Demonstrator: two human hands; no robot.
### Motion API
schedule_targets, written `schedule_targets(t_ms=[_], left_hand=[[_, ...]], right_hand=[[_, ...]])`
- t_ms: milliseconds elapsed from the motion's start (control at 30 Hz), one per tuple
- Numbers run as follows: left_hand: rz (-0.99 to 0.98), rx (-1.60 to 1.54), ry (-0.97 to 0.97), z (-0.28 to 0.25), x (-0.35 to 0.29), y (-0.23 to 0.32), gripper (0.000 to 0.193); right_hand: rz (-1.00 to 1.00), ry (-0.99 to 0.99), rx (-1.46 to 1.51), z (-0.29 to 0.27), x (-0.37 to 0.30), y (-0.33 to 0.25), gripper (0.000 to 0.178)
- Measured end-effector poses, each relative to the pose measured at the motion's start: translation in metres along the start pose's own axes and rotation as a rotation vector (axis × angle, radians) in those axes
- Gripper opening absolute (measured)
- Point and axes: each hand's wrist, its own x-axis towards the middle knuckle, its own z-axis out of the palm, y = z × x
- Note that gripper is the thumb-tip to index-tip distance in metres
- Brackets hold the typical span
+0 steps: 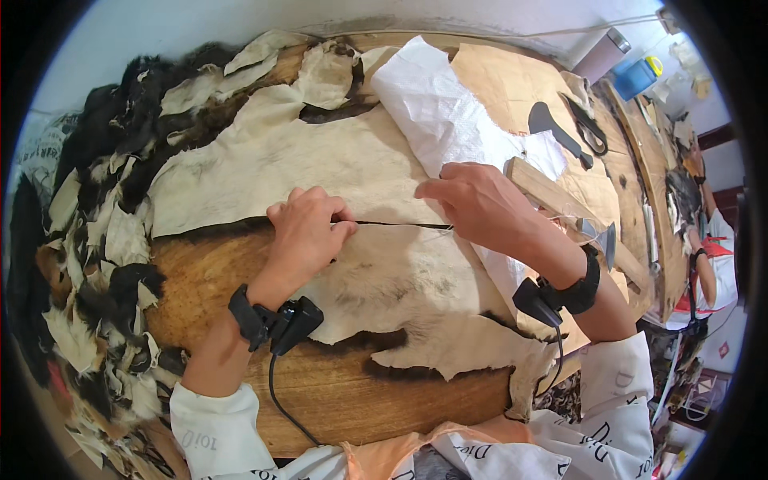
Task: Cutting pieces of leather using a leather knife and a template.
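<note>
Two pale hides with dark fur edges lie flesh side up. The larger upper hide [256,180] meets the lower hide [400,276] along a dark seam line between my hands. At that edge my left hand [308,228] is closed, thumb and fingers pinching the hide's border. Farther right along the same line, my right hand [488,196] hovers with its fingers curled and the index finger bent out. Something thin, like a thread or needle, shows beneath it, too fine to make out. Straps with small black devices circle both wrists.
Fur scraps [120,232] heap along the left. A white woven plastic sheet [432,88], wooden batten [552,192], thread spool [596,232], dark-handled blade [552,132] and scissors [588,124] lie to the right. Behind stand a bottle [604,56] and blue container [636,78]. Another person [712,264] works at far right.
</note>
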Motion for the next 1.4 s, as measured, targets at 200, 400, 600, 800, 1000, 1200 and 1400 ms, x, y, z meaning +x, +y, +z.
schedule_targets(t_ms=[200, 400, 600, 800, 1000, 1200, 1400], left_hand=[[0.185, -0.166, 0.070, 0.005, 0.008, 0.004, 0.017], [0.164, -0.281, -0.008, 0.017, 0.012, -0.004, 0.020], [0.226, -0.208, 0.064, 0.015, 0.011, -0.005, 0.019], [0.066, -0.365, 0.009, 0.021, 0.015, -0.005, 0.009], [0.185, -0.199, 0.229, 0.031, 0.007, -0.005, 0.004], [0.212, -0.373, 0.168, 0.032, 0.008, -0.011, 0.012], [0.215, -0.266, 0.200, 0.030, 0.011, -0.012, 0.010]], right_hand=[[-0.102, 0.270, 0.288, 0.022, 0.012, -0.013, 0.015], [-0.078, 0.303, 0.341, 0.058, 0.017, -0.007, 0.015], [-0.070, 0.210, 0.396, 0.060, 0.014, -0.007, 0.026], [-0.108, 0.232, 0.337, 0.063, 0.012, -0.008, 0.022], [-0.283, 0.252, 0.043, 0.066, 0.010, -0.009, 0.013], [-0.234, 0.274, 0.124, 0.079, 0.015, -0.004, 0.010], [-0.232, 0.402, 0.264, 0.067, 0.014, -0.005, 0.013]])
